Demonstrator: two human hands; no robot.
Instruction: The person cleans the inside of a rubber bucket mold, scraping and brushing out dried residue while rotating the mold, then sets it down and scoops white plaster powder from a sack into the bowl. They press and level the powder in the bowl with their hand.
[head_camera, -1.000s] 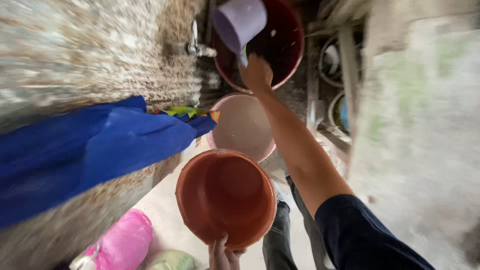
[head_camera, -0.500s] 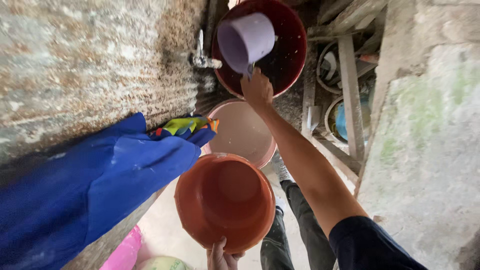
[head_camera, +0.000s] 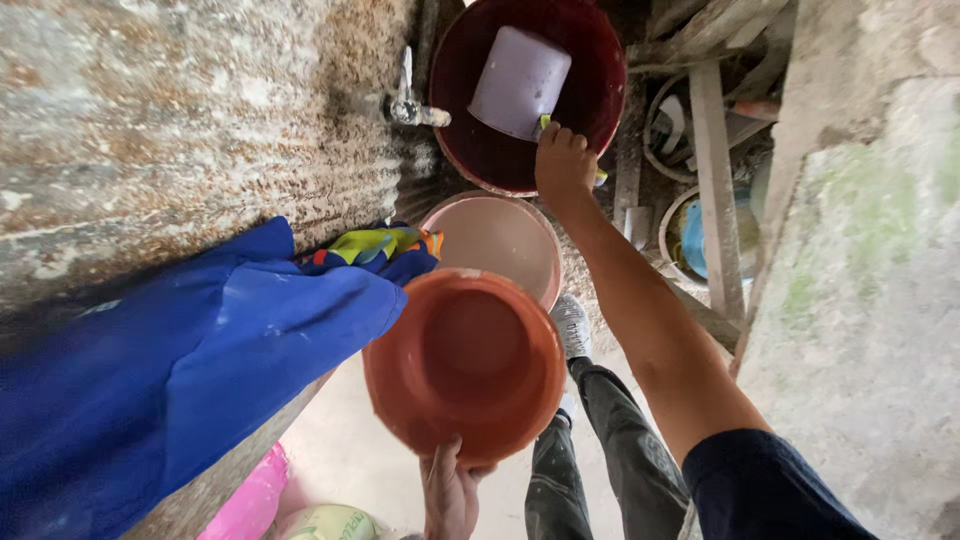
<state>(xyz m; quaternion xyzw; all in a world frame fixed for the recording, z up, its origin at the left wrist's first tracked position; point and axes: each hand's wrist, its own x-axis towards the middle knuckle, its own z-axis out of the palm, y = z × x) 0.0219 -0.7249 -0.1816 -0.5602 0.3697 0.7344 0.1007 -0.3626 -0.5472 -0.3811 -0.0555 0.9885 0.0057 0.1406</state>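
Note:
My right hand (head_camera: 563, 163) reaches forward and grips the handle of a pale lilac plastic scoop (head_camera: 520, 82), which hangs over the mouth of a large dark red tub (head_camera: 600, 95). My left hand (head_camera: 450, 492) holds the near rim of an orange plastic basin (head_camera: 465, 365) in front of my legs. A pink basin (head_camera: 497, 245) sits on the ground between the orange basin and the red tub.
A metal tap (head_camera: 410, 105) sticks out of the rusty corrugated wall (head_camera: 170, 130) on the left. Blue cloth (head_camera: 180, 370) and a colourful cloth (head_camera: 375, 243) hang there. A mossy concrete wall (head_camera: 860, 280), wooden posts (head_camera: 715, 190) and more buckets (head_camera: 690, 240) stand on the right. Pink bag (head_camera: 250, 500) below.
My right hand has lowered the lilac scoop from above the red tub's rim down into its mouth. The view has tilted slightly; the orange basin stays in my left hand.

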